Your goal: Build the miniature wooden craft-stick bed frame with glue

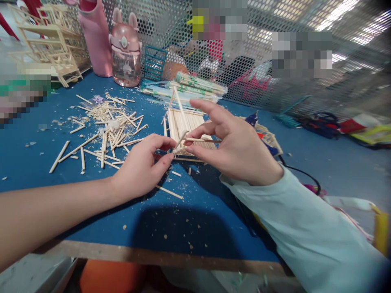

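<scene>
A small model built from thin wooden sticks (175,124) stands on the blue table, with a flat deck of sticks side by side and a slanted frame rising from it. At its front left corner, my left hand (145,162) pinches the frame between thumb and forefinger. My right hand (236,140) reaches over the deck from the right and grips a thin wooden stick (201,140) between thumb and fingers. That stick's left end is close to the corner at my left fingertips; whether it touches is unclear. Part of the deck is hidden behind my right hand.
Loose cut sticks (104,142) and crumbs lie left of the model. Behind are bagged sticks (198,85), a pink bottle (96,38), a rabbit-eared bottle (126,61) and a larger stick structure (58,38). A perforated metal screen (171,24) runs along the back.
</scene>
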The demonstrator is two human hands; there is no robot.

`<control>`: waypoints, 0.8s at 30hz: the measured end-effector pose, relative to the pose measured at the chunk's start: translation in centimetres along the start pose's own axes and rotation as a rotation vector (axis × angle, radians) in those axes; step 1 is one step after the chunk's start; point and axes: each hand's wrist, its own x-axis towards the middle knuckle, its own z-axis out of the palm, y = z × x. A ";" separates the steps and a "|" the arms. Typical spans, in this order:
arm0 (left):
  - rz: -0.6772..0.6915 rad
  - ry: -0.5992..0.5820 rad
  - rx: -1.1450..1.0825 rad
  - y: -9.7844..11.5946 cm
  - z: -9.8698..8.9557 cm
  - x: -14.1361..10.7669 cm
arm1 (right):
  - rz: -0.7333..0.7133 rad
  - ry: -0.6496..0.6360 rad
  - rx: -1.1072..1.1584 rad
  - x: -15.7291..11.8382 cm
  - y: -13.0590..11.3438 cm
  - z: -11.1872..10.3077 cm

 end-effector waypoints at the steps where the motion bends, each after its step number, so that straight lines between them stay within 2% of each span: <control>1: -0.002 0.000 -0.001 0.0 0.0 0.0 | 0.006 -0.003 0.003 0.0 -0.1 0.0; 7: -0.010 0.011 -0.006 0.0 0.0 -0.1 | -0.069 0.006 -0.021 0.0 0.0 -0.7; 11: -0.008 0.013 -0.004 0.0 0.0 -0.1 | -0.033 -0.005 -0.006 0.0 0.1 -0.9; 14: -0.014 0.019 -0.015 0.0 0.0 -0.1 | -0.061 -0.023 0.024 0.0 0.2 -0.6; 24: -0.039 0.024 -0.055 0.0 0.2 -0.1 | -0.043 0.015 0.064 -0.1 0.3 0.0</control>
